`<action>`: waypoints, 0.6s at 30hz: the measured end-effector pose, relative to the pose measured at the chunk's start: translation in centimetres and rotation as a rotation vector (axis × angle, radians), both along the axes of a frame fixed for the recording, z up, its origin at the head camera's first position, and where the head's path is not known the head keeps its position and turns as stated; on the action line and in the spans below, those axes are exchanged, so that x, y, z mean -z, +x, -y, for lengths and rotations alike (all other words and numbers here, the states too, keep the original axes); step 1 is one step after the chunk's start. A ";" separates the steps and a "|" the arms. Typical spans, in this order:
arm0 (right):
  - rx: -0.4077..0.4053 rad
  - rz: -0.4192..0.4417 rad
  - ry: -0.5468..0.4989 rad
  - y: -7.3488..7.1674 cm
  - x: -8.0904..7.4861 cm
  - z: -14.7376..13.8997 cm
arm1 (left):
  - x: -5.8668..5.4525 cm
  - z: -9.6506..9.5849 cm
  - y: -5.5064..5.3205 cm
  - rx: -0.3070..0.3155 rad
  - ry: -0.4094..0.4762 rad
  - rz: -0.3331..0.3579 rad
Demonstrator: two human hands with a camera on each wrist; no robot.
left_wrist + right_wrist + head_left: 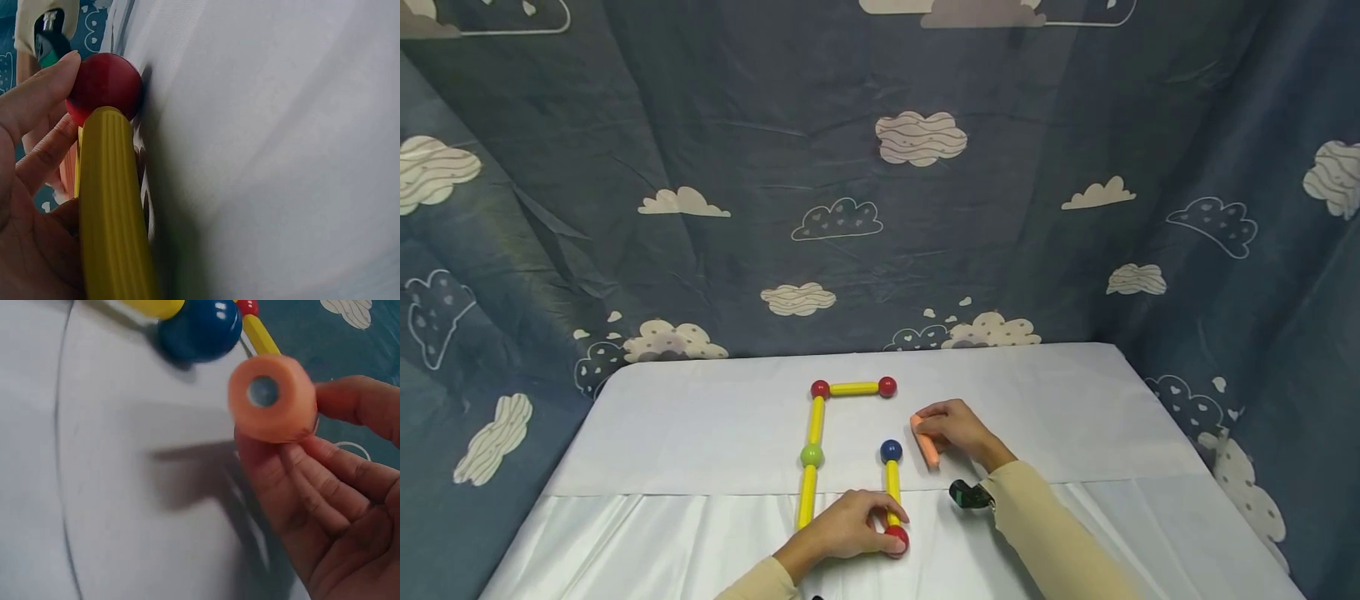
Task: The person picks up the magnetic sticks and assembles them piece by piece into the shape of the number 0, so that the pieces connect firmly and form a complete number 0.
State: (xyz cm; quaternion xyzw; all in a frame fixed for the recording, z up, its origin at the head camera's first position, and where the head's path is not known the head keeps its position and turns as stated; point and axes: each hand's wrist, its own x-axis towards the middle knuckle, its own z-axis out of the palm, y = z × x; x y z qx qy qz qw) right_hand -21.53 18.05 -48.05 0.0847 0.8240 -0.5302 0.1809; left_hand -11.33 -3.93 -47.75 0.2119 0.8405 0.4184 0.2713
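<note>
Yellow magnetic rods and coloured balls lie joined on the white-covered table. My left hand pinches a red ball at the near right corner, thumb on the ball. From that ball a yellow rod runs back to a blue ball. In the left wrist view another yellow rod meets the red ball; my left hand hides it in the head view. My right hand grips an orange rod, right of the blue ball and apart from it. A round metallic end shows on the orange rod.
Left of the blue ball, a yellow rod leads to a green ball, then another rod to a red ball. A top yellow rod ends in another red ball. A cloud-patterned curtain stands behind the table.
</note>
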 end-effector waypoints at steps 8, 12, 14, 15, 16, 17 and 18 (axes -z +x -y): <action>0.044 0.007 -0.178 -1.8 0.3 1.8 | 0.1 0.2 -0.1 0.004 0.016 -0.005; 0.070 0.028 -0.244 -2.6 0.3 2.5 | 0.3 0.2 -0.3 0.011 0.026 -0.010; 0.080 0.042 -0.258 -2.9 0.4 2.8 | 0.4 0.2 -0.3 0.014 0.029 -0.006; 0.085 0.050 -0.265 -3.0 0.4 3.0 | 0.4 0.2 -0.3 0.014 0.030 -0.003; 0.094 0.059 -0.272 -3.2 0.4 3.2 | 0.4 0.2 -0.3 0.015 0.032 -0.002; 0.106 0.071 -0.280 -3.3 0.5 3.3 | 0.4 0.2 -0.3 0.016 0.033 -0.002; 0.116 0.079 -0.284 -3.5 0.5 3.5 | 0.4 0.2 -0.4 0.017 0.036 -0.003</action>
